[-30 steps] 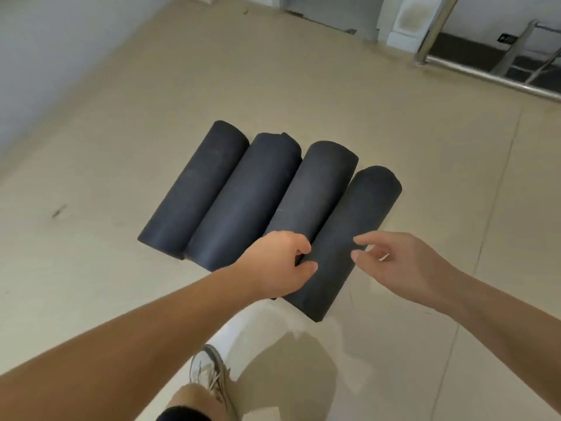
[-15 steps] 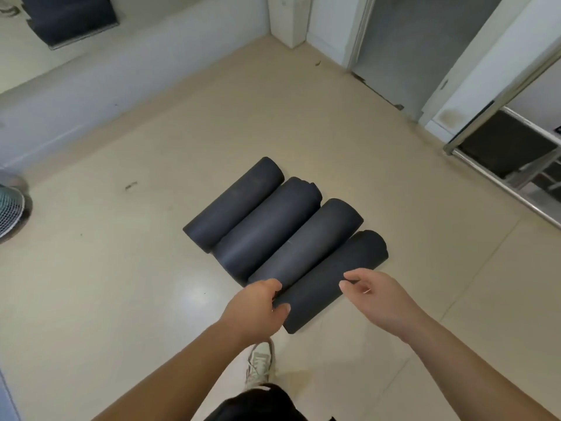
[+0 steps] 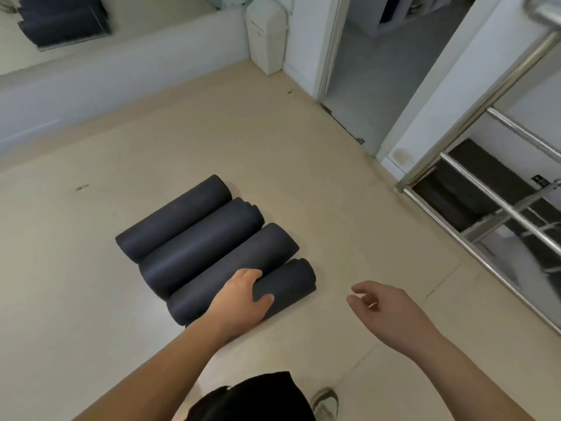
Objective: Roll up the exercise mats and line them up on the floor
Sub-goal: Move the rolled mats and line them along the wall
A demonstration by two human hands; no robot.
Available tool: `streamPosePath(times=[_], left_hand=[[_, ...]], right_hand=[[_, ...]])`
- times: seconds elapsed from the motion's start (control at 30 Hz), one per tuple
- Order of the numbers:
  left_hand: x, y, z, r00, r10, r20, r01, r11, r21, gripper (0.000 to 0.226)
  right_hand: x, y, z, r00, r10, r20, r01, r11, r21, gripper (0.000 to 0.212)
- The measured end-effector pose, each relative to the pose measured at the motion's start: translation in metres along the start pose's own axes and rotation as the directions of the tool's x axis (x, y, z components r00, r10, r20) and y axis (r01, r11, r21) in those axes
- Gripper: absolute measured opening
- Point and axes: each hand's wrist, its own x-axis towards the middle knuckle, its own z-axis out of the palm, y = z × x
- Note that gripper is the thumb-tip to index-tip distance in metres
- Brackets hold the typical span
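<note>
The left hand point(image 3: 241, 302) lies on the nearest rolled mat point(image 3: 287, 285), fingers curled over the top of the roll into the groove where it meets the next one and the thumb pressed against its near side, so the hand grips that roll partway along its length. The left forearm runs down toward the bottom left of the view and hides the roll's near end. The right hand point(image 3: 385, 311) hangs in the air to the right of the mats, well apart from them, fingers loosely half-curled and holding nothing.

Four dark mats, all rolled, lie side by side on the beige floor point(image 3: 91, 299), each touching its neighbour and all slanting the same way, from lower left to upper right. Beyond the gripped roll come the second mat point(image 3: 239, 262), the third mat point(image 3: 200, 241) with a slightly loose outer edge at its far end, and the fourth mat point(image 3: 173, 218), farthest from the person. Their ends are staggered rather than flush.

At the bottom edge a shoe point(image 3: 326, 404) shows beside dark clothing. A metal railing point(image 3: 498, 205) runs along the right side, a white bin point(image 3: 265, 34) stands in the far corner near an open doorway, and a mirror point(image 3: 60, 22) on the far wall reflects dark mats.
</note>
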Motion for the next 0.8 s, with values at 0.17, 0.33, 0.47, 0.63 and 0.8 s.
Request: streamPosePath(times=[0.17, 0.33, 0.47, 0.63, 0.8], left_hand=[[0.000, 0.054, 0.027, 0.983, -0.151, -0.106, 0.138, 0.984, -0.115, 0.067], [0.031, 0.070, 0.018, 0.937, -0.291, -0.191, 0.248, 0.943, -0.223, 0.065], [0.080, 0.088, 0.000, 0.912, -0.373, -0.169, 0.300, 0.890, -0.344, 0.066], [0.145, 0.124, -0.035, 0.889, -0.436, -0.140, 0.310, 0.798, -0.516, 0.069], [0.243, 0.147, -0.076, 0.835, -0.539, -0.112, 0.345, 0.670, -0.657, 0.069]], right_hand=[[0.056, 0.015, -0.059, 0.990, -0.108, 0.093, 0.112, 0.993, -0.044, 0.031], [0.134, -0.018, -0.097, 0.961, -0.220, 0.166, 0.233, 0.970, -0.067, 0.036], [0.189, -0.050, -0.140, 0.940, -0.266, 0.213, 0.299, 0.945, -0.137, 0.036], [0.255, -0.085, -0.204, 0.922, -0.302, 0.244, 0.345, 0.925, -0.159, 0.030], [0.365, -0.127, -0.243, 0.895, -0.321, 0.309, 0.381, 0.911, -0.159, 0.025]])
